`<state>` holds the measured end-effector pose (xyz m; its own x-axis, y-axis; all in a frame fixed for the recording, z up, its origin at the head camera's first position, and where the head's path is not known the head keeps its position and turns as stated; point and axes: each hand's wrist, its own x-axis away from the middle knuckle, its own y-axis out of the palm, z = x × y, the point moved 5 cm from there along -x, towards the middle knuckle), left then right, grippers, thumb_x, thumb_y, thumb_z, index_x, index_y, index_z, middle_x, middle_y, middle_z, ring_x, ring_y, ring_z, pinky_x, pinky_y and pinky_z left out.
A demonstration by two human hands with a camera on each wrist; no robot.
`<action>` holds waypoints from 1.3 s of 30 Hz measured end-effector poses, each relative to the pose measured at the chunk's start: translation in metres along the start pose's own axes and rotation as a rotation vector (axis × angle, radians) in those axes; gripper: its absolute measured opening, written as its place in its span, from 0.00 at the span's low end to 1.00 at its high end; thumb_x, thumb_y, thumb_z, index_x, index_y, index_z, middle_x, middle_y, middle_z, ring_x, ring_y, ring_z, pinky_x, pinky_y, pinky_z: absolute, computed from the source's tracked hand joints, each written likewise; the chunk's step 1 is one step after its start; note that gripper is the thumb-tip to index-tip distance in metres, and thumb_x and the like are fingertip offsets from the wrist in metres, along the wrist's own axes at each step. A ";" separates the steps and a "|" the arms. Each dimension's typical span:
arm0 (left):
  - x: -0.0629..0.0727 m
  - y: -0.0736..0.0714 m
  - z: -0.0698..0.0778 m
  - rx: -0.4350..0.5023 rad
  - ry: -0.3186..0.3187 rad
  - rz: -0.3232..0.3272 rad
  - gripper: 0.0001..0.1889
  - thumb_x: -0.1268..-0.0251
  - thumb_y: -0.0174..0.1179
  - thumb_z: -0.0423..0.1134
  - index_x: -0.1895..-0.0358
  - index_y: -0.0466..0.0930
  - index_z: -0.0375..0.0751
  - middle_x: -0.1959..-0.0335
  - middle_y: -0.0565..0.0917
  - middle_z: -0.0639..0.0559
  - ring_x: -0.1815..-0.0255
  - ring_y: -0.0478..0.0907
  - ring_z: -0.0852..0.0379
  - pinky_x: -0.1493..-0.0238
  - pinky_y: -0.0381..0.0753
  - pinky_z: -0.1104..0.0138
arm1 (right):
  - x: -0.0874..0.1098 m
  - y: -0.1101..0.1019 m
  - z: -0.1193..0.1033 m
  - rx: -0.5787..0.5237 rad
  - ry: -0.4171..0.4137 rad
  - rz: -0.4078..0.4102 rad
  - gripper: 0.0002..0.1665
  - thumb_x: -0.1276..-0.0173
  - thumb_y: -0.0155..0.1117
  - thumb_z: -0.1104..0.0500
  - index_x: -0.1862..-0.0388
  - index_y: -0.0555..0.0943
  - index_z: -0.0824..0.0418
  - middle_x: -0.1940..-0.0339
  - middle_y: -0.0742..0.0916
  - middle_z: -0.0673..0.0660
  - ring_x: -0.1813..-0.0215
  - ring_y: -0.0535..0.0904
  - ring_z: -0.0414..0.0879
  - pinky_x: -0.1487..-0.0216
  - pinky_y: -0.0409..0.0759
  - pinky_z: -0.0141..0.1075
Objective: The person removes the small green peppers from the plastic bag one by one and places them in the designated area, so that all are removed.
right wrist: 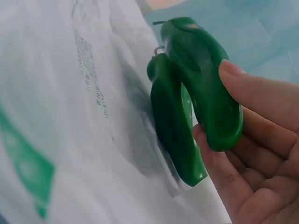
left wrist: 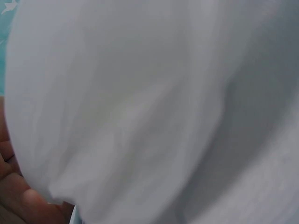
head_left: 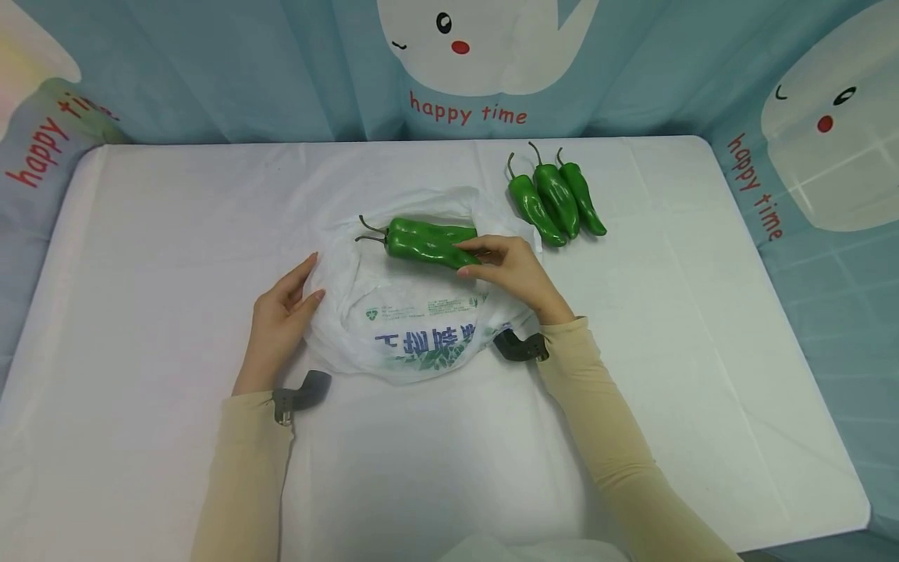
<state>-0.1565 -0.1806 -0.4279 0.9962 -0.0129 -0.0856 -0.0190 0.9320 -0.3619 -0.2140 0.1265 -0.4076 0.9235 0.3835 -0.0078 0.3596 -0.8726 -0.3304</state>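
A white plastic bag (head_left: 330,343) with blue and green print lies spread on the table, its mouth opened wide. Over it, my right hand (head_left: 516,269) pinches a glossy green pepper (head_left: 424,250) near its tip between thumb and fingers, stem pointing left. A second green pepper (head_left: 410,226) lies alongside, just behind it; the right wrist view shows this pepper (right wrist: 170,116) against the bag, next to the held one. My left hand (head_left: 277,320) grips the bag's left edge. White plastic fills most of the left wrist view and covers part of that hand's fingers (left wrist: 28,205).
Three more green peppers (head_left: 558,199) lie side by side on the white-covered table (head_left: 702,351), behind and right of the bag. A blue curtain (head_left: 281,70) with printed figures hangs around the table's far and side edges. Dark camera mounts (head_left: 302,394) sit at both wrists.
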 end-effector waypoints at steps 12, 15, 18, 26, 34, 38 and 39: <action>0.000 0.000 0.001 -0.017 -0.011 -0.001 0.27 0.38 0.58 0.25 0.34 0.68 0.36 0.34 0.68 0.42 0.34 0.65 0.45 0.44 0.69 0.81 | 0.002 -0.011 -0.004 -0.027 -0.009 0.079 0.22 0.42 0.69 0.67 0.47 0.80 0.70 0.47 0.82 0.63 0.46 0.79 0.51 0.42 0.77 0.34; 0.000 0.000 0.002 -0.015 -0.013 -0.003 0.27 0.37 0.58 0.25 0.34 0.68 0.35 0.34 0.68 0.42 0.34 0.64 0.45 0.44 0.69 0.81 | 0.002 -0.015 -0.004 -0.043 -0.022 0.104 0.22 0.42 0.68 0.69 0.47 0.79 0.71 0.48 0.82 0.64 0.48 0.80 0.50 0.44 0.78 0.35; 0.000 0.000 0.002 -0.010 -0.013 -0.003 0.27 0.37 0.58 0.24 0.34 0.68 0.35 0.34 0.68 0.42 0.34 0.65 0.45 0.44 0.70 0.81 | 0.003 -0.019 -0.004 -0.060 -0.016 0.129 0.22 0.42 0.68 0.69 0.47 0.79 0.71 0.48 0.83 0.64 0.51 0.81 0.47 0.46 0.79 0.35; 0.001 0.000 0.002 -0.003 0.003 -0.003 0.27 0.38 0.58 0.24 0.34 0.68 0.34 0.35 0.69 0.41 0.36 0.66 0.43 0.45 0.70 0.81 | 0.005 -0.028 -0.004 -0.095 -0.024 0.184 0.22 0.42 0.68 0.70 0.46 0.79 0.72 0.50 0.83 0.66 0.52 0.81 0.45 0.48 0.80 0.33; 0.001 0.000 0.001 0.000 0.001 -0.009 0.27 0.37 0.58 0.24 0.34 0.67 0.35 0.34 0.68 0.42 0.35 0.66 0.44 0.44 0.71 0.80 | 0.007 -0.035 -0.005 -0.138 -0.016 0.224 0.22 0.41 0.66 0.71 0.46 0.77 0.74 0.48 0.81 0.67 0.50 0.80 0.44 0.47 0.80 0.33; 0.001 0.000 0.000 0.007 -0.004 -0.009 0.27 0.37 0.58 0.24 0.34 0.67 0.35 0.34 0.68 0.42 0.35 0.65 0.44 0.44 0.70 0.80 | 0.008 -0.039 -0.004 -0.138 -0.025 0.252 0.22 0.41 0.66 0.72 0.47 0.77 0.74 0.47 0.81 0.67 0.51 0.80 0.44 0.47 0.80 0.33; 0.001 0.000 0.000 0.006 -0.005 -0.009 0.27 0.37 0.58 0.24 0.34 0.67 0.35 0.34 0.68 0.42 0.35 0.65 0.44 0.44 0.70 0.80 | 0.008 -0.039 -0.004 -0.133 -0.028 0.260 0.22 0.41 0.66 0.72 0.47 0.78 0.74 0.47 0.81 0.67 0.51 0.80 0.44 0.47 0.80 0.33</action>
<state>-0.1559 -0.1801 -0.4278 0.9968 -0.0191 -0.0775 -0.0099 0.9341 -0.3570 -0.2203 0.1626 -0.3904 0.9837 0.1482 -0.1023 0.1273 -0.9740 -0.1873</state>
